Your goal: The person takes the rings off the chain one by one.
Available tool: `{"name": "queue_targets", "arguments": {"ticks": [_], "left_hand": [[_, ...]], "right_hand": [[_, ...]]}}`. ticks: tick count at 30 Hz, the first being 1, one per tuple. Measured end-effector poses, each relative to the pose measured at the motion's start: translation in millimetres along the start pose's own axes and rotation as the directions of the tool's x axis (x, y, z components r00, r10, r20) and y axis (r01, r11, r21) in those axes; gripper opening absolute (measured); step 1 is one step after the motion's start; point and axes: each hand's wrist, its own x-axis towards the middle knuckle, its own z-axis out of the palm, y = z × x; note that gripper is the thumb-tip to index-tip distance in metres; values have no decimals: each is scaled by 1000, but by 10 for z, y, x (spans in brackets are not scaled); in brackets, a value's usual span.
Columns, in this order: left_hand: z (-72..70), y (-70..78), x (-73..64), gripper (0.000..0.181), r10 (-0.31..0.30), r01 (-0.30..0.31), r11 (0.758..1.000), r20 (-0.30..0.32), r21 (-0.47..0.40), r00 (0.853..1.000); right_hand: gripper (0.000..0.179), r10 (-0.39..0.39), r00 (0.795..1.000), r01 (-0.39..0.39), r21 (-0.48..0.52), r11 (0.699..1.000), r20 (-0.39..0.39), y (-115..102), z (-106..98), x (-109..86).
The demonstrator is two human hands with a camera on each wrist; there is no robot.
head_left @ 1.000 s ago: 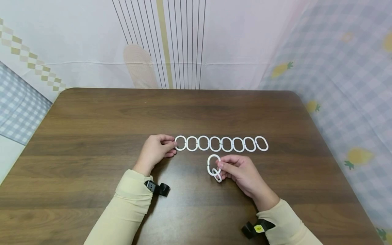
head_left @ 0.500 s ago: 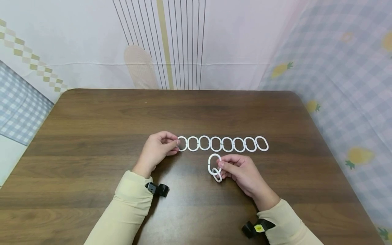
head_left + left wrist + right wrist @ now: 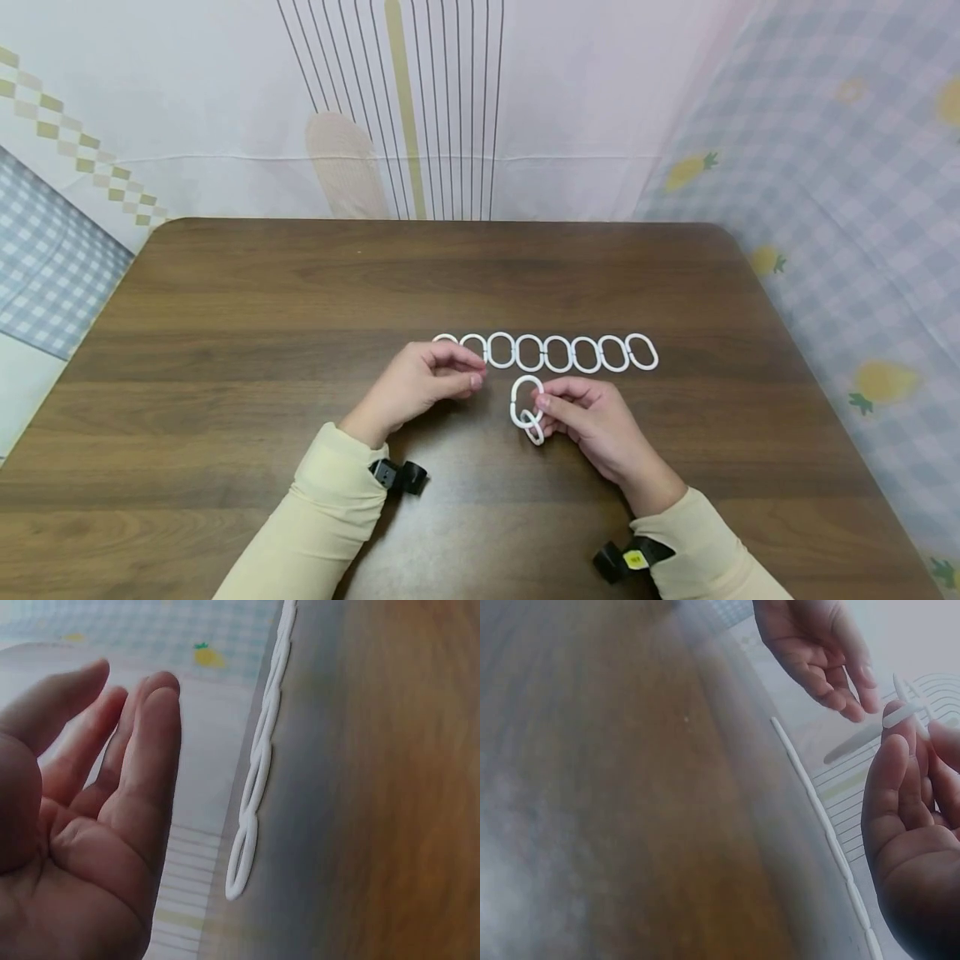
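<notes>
Several white oval rings (image 3: 543, 354) lie flat in a straight row across the tabletop, end links touching. My left hand (image 3: 420, 383) hovers in front of the row's left end and hides part of the first rings. In the left wrist view, its thumb and fingers stand apart with nothing between them. My right hand (image 3: 592, 425), nearer the front, pinches one white oval ring (image 3: 513, 406) between thumb and fingers. A second ring (image 3: 537, 432) is linked through it and hangs below. In the right wrist view the held rings (image 3: 901, 714) are seen edge-on.
The brown wooden table (image 3: 300, 275) extends around both hands. Behind it hangs a pale printed cloth (image 3: 585, 108), and a blue checked cloth (image 3: 840, 275) runs along the right side. Each wrist carries a small black camera.
My left hand has left the row's left-end ring and moved right and toward me, closer to the right hand. My right hand has hardly moved with its two linked rings.
</notes>
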Motion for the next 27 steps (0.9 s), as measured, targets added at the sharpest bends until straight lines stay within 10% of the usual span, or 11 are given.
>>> {"name": "queue_targets", "arguments": {"ticks": [6,27], "left_hand": [[122,-23,-12,24,44,-64,985,129,157,991],[327,-3,-25,23,73,-114,980,238,164,969]], "right_hand": [[9,4,1000,-4,-1,1000,-8,4,1,-1],[19,-50,996,47,47,998,71,22,28,-8]]}}
